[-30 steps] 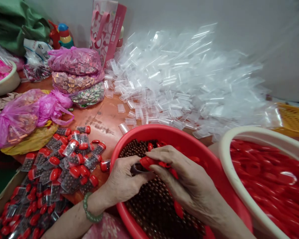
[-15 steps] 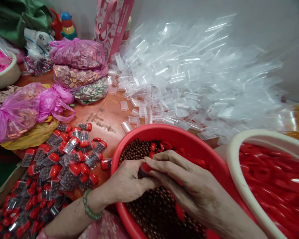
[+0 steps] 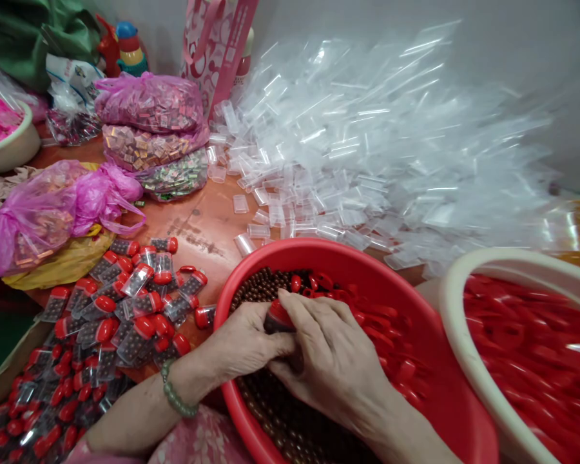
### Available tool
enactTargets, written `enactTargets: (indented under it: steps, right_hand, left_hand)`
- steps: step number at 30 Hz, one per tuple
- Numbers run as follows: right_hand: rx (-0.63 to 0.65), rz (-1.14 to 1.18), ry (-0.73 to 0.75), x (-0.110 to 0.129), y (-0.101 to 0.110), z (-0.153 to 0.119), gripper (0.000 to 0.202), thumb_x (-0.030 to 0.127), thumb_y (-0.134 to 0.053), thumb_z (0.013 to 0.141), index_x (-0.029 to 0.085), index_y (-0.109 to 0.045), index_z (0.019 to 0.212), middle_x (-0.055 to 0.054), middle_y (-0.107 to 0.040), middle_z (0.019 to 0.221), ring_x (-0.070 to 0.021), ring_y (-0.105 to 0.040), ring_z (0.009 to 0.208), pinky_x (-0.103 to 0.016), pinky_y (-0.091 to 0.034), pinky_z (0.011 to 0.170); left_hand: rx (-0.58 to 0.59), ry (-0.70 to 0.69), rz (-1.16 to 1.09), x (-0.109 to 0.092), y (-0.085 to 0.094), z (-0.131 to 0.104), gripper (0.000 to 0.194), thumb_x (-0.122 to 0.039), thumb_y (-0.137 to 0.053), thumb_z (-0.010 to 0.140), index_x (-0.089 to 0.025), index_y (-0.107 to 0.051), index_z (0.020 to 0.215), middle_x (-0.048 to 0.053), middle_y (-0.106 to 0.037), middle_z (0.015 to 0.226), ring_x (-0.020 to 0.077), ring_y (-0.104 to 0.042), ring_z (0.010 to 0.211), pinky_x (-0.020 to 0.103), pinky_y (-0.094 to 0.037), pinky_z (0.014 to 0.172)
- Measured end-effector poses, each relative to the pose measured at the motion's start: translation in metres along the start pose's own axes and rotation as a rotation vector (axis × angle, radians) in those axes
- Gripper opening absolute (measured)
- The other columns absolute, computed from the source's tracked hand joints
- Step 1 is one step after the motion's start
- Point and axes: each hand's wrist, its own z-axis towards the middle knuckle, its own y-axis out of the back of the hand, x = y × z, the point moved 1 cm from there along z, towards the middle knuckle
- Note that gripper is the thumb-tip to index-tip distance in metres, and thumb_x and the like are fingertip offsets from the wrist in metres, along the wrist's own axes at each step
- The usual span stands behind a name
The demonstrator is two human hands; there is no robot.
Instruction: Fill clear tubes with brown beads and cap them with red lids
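Observation:
Above a red basin (image 3: 396,277), my left hand (image 3: 246,341) grips a small red-capped container (image 3: 278,317), dark inside and mostly covered by fingers. My right hand (image 3: 328,354) is closed over the cap end of the same container, its fingers bent around it. Beneath both hands the basin holds dark brown beads (image 3: 290,425) and, on its right side, red plastic caps (image 3: 381,332). To the left lies a heap of clear, bead-filled containers with red caps (image 3: 140,316), several of them beside the basin's rim.
A large pile of clear plastic cases (image 3: 367,148) covers the table's back. On the right stands a cream basin (image 3: 452,303) full of red plastic parts (image 3: 526,348). Pink bags (image 3: 149,106) of small pieces, a yellow bag (image 3: 62,264) and a patterned carrier bag (image 3: 212,58) are at the left.
My right hand has shifted left and turned more upright over the container. More of the red cap and of the red pieces in the basin shows now.

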Motion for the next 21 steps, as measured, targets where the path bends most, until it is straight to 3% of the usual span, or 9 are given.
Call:
enactTargets:
  steps: [7, 11, 13, 16, 19, 21]
  right_hand:
    - [-0.076, -0.01, 0.075, -0.006, -0.002, 0.0, 0.069, 0.03, -0.055, 0.081, 0.01, -0.03, 0.142, -0.014, -0.071, 0.094, -0.0264, -0.067, 0.079, -0.043, -0.052, 0.076]
    - [-0.009, 0.046, 0.052, -0.008, 0.003, 0.001, 0.067, 0.028, -0.055, 0.081, 0.011, -0.032, 0.141, -0.016, -0.07, 0.098, -0.0282, -0.068, 0.084, -0.044, -0.053, 0.075]
    - [0.045, 0.099, 0.008, -0.009, 0.005, 0.001, 0.066, 0.028, -0.055, 0.082, 0.01, -0.031, 0.141, -0.018, -0.068, 0.101, -0.0293, -0.067, 0.087, -0.045, -0.053, 0.074]
    - [0.098, 0.205, -0.089, -0.009, 0.004, -0.003, 0.068, 0.031, -0.057, 0.085, 0.008, -0.028, 0.142, -0.019, -0.065, 0.104, -0.0283, -0.066, 0.086, -0.045, -0.055, 0.073]
    - [0.107, 0.268, -0.126, -0.007, 0.0, -0.006, 0.065, 0.029, -0.058, 0.085, 0.011, -0.029, 0.141, -0.022, -0.058, 0.118, -0.031, -0.061, 0.104, -0.046, -0.056, 0.079]
    - [0.091, 0.254, -0.13, -0.008, -0.003, -0.008, 0.063, 0.029, -0.059, 0.083, 0.011, -0.033, 0.138, -0.022, -0.054, 0.12, -0.0334, -0.055, 0.112, -0.048, -0.055, 0.082]
  left_hand:
    - [0.01, 0.036, -0.006, 0.001, 0.002, 0.0, 0.031, -0.037, -0.084, 0.056, -0.011, -0.072, 0.07, 0.0, -0.061, 0.064, 0.0107, -0.051, 0.063, 0.024, -0.044, 0.068]
    - [0.056, 0.018, -0.115, 0.005, 0.007, 0.0, 0.041, -0.048, -0.083, 0.058, -0.012, -0.072, 0.074, 0.002, -0.065, 0.067, 0.0126, -0.057, 0.067, 0.025, -0.046, 0.071]
    - [0.068, 0.041, -0.213, 0.007, 0.009, 0.001, 0.053, -0.064, -0.072, 0.065, -0.013, -0.072, 0.079, 0.004, -0.066, 0.067, 0.0154, -0.061, 0.068, 0.026, -0.047, 0.069]
    - [0.086, 0.146, -0.312, 0.008, 0.007, 0.005, 0.078, -0.08, -0.036, 0.078, -0.011, -0.071, 0.086, 0.009, -0.067, 0.064, 0.0182, -0.065, 0.063, 0.026, -0.048, 0.058]
    - [-0.019, 0.24, -0.346, 0.01, 0.001, 0.011, 0.083, -0.072, -0.014, 0.089, -0.009, -0.069, 0.09, 0.008, -0.065, 0.058, 0.0144, -0.06, 0.049, 0.023, -0.044, 0.047]
    - [-0.135, 0.286, -0.355, 0.013, -0.002, 0.014, 0.077, -0.066, -0.017, 0.092, -0.009, -0.068, 0.09, 0.005, -0.062, 0.053, 0.0119, -0.054, 0.039, 0.022, -0.042, 0.042]
